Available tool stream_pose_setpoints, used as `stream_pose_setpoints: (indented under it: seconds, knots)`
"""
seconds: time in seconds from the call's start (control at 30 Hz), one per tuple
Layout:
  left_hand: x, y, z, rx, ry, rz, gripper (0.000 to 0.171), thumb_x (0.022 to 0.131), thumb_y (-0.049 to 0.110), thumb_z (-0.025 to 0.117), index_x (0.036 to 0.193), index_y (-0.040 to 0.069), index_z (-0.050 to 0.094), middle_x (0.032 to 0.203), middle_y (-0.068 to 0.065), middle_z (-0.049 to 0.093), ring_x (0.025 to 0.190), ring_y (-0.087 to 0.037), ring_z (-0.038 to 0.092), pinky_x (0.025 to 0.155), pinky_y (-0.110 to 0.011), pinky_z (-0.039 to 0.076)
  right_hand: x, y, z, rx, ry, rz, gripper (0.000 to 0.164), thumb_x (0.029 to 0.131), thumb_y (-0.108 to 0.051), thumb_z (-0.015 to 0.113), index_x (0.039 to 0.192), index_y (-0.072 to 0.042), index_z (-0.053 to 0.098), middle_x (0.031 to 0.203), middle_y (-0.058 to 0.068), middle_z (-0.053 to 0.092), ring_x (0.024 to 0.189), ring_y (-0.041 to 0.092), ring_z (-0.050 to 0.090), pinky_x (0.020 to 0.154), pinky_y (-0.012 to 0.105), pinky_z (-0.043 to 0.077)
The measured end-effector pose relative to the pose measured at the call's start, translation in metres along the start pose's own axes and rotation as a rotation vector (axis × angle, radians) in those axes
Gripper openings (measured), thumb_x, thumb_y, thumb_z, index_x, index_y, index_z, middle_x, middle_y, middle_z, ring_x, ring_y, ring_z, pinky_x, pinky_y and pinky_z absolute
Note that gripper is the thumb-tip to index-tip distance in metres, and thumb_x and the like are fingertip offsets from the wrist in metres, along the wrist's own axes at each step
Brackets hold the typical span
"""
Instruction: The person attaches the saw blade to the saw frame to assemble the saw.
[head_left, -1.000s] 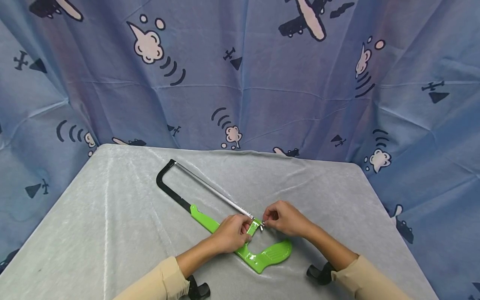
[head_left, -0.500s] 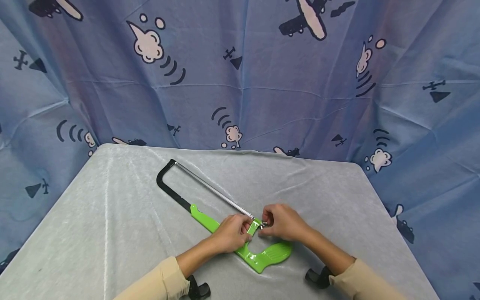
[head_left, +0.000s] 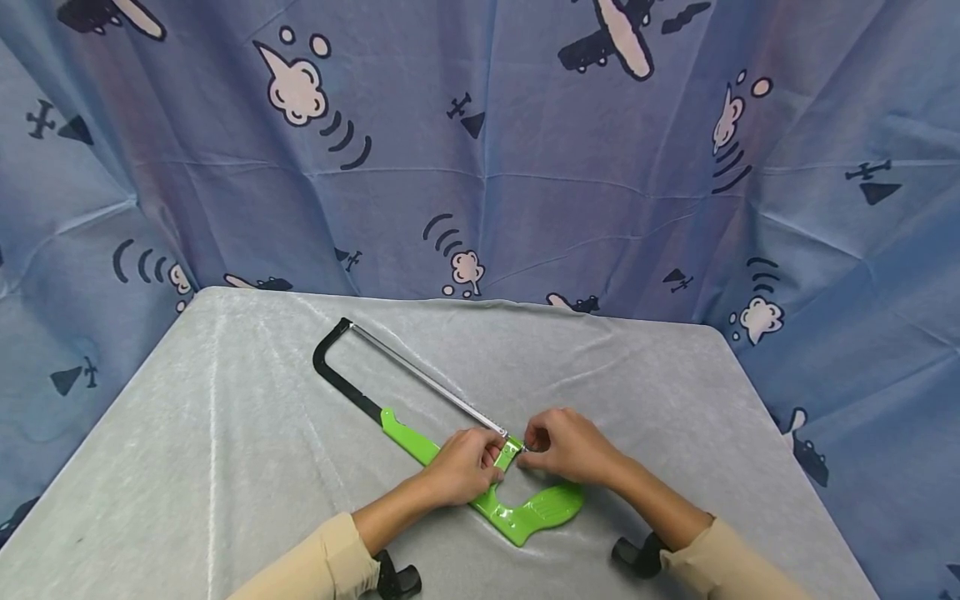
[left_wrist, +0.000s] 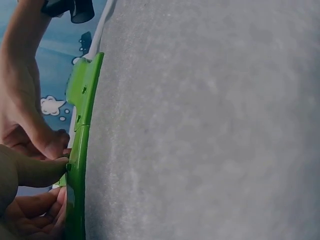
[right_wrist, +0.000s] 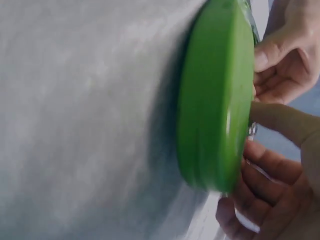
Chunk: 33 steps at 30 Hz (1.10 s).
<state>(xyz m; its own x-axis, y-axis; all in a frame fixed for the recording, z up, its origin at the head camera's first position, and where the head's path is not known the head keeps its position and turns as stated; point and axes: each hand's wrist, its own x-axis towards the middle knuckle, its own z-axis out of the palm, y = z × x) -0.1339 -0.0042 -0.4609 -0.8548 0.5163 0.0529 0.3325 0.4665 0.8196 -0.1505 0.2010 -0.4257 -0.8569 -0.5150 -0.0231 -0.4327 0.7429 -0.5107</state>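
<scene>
A hacksaw with a green handle [head_left: 551, 507] and black front frame [head_left: 337, 379] lies diagonally on the cloth. Its silvery blade [head_left: 427, 381] runs along the far side. My left hand [head_left: 461, 468] grips the short green arm near the blade's handle end, thumb and fingers on either side of it. At that same end my right hand [head_left: 570, 446] pinches the small metal wing nut [right_wrist: 252, 130] between thumb and forefinger, covering most of it. In the left wrist view the saw's green edge [left_wrist: 77, 175] stands beside both hands' fingertips.
Pale grey plush cloth [head_left: 262, 467] covers the table under the saw. Behind the table hangs a blue curtain [head_left: 525, 233] printed with planes and clouds. A dark wrist mount shows at each forearm, the right one [head_left: 637, 554] close to the cloth.
My right hand has shifted slightly down and closed its fingertips over the wing nut, which showed more plainly before. The left hand and hacksaw have stayed put.
</scene>
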Motion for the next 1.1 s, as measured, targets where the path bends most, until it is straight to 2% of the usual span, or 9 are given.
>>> stream_pose_setpoints:
  seconds: [0.13, 0.27, 0.47, 0.67, 0.87, 0.93, 1.0, 1.1]
  knots:
    - [-0.001, 0.002, 0.0, -0.001, -0.003, -0.004, 0.022, 0.079, -0.002, 0.078, 0.096, 0.001, 0.065, 0.073, 0.007, 0.054, 0.065, 0.0, 0.049, 0.062, -0.019, 0.044, -0.001, 0.008, -0.004, 0.115, -0.081, -0.048, 0.01, 0.087, -0.016, 0.076, 0.08, -0.011, 0.071, 0.069, -0.01, 0.063, 0.062, 0.001, 0.054, 0.058, 0.023, 0.048]
    - [-0.001, 0.002, -0.001, -0.002, -0.008, -0.011, 0.022, 0.08, -0.001, 0.078, 0.097, 0.001, 0.065, 0.073, 0.007, 0.054, 0.066, 0.0, 0.049, 0.062, -0.019, 0.045, 0.001, 0.012, -0.006, 0.204, -0.135, -0.067, 0.012, 0.093, -0.012, 0.068, 0.083, -0.007, 0.073, 0.069, -0.005, 0.064, 0.059, 0.002, 0.05, 0.054, 0.023, 0.045]
    - [0.0, 0.002, -0.001, -0.001, -0.009, -0.014, 0.021, 0.08, -0.001, 0.077, 0.097, 0.001, 0.065, 0.073, 0.007, 0.054, 0.066, 0.0, 0.049, 0.062, -0.019, 0.045, 0.003, 0.017, -0.007, 0.282, -0.17, -0.048, 0.015, 0.096, -0.006, 0.062, 0.087, -0.003, 0.073, 0.071, -0.001, 0.062, 0.061, 0.003, 0.05, 0.056, 0.023, 0.043]
    - [0.0, 0.001, -0.001, 0.003, -0.007, -0.009, 0.021, 0.08, -0.001, 0.078, 0.097, 0.001, 0.065, 0.073, 0.007, 0.053, 0.066, 0.0, 0.049, 0.062, -0.019, 0.044, 0.004, 0.019, -0.006, 0.307, -0.187, -0.027, 0.016, 0.096, -0.004, 0.059, 0.085, -0.002, 0.071, 0.068, -0.005, 0.057, 0.061, 0.004, 0.049, 0.056, 0.023, 0.042]
    - [0.0, 0.002, -0.001, -0.002, -0.006, -0.009, 0.021, 0.08, -0.001, 0.077, 0.097, 0.001, 0.065, 0.074, 0.007, 0.054, 0.066, 0.0, 0.049, 0.062, -0.019, 0.045, 0.004, 0.018, -0.006, 0.28, -0.178, -0.042, 0.016, 0.096, -0.005, 0.06, 0.084, -0.003, 0.071, 0.068, -0.005, 0.057, 0.06, 0.003, 0.048, 0.055, 0.023, 0.042]
    - [0.0, 0.002, -0.001, 0.0, -0.004, -0.007, 0.021, 0.08, -0.001, 0.077, 0.096, 0.002, 0.065, 0.073, 0.007, 0.054, 0.066, 0.0, 0.049, 0.062, -0.019, 0.045, 0.003, 0.016, -0.006, 0.24, -0.16, -0.045, 0.014, 0.095, -0.01, 0.063, 0.085, -0.005, 0.071, 0.068, -0.005, 0.059, 0.059, 0.004, 0.049, 0.055, 0.023, 0.043]
    - [0.0, 0.002, -0.001, 0.001, -0.002, -0.004, 0.02, 0.079, -0.002, 0.077, 0.094, 0.002, 0.064, 0.073, 0.006, 0.054, 0.066, 0.0, 0.049, 0.062, -0.019, 0.045, 0.001, 0.013, -0.005, 0.152, -0.119, -0.049, 0.014, 0.093, -0.02, 0.069, 0.084, -0.009, 0.07, 0.069, -0.005, 0.059, 0.059, 0.004, 0.049, 0.055, 0.024, 0.043]
    - [-0.001, 0.002, -0.001, 0.001, -0.001, 0.0, 0.02, 0.079, -0.002, 0.077, 0.093, 0.002, 0.064, 0.074, 0.006, 0.054, 0.066, 0.0, 0.049, 0.063, -0.019, 0.045, -0.002, 0.007, -0.003, -0.059, -0.028, -0.05, 0.027, 0.081, -0.038, 0.08, 0.083, -0.015, 0.067, 0.07, -0.009, 0.056, 0.062, 0.003, 0.047, 0.056, 0.025, 0.042]
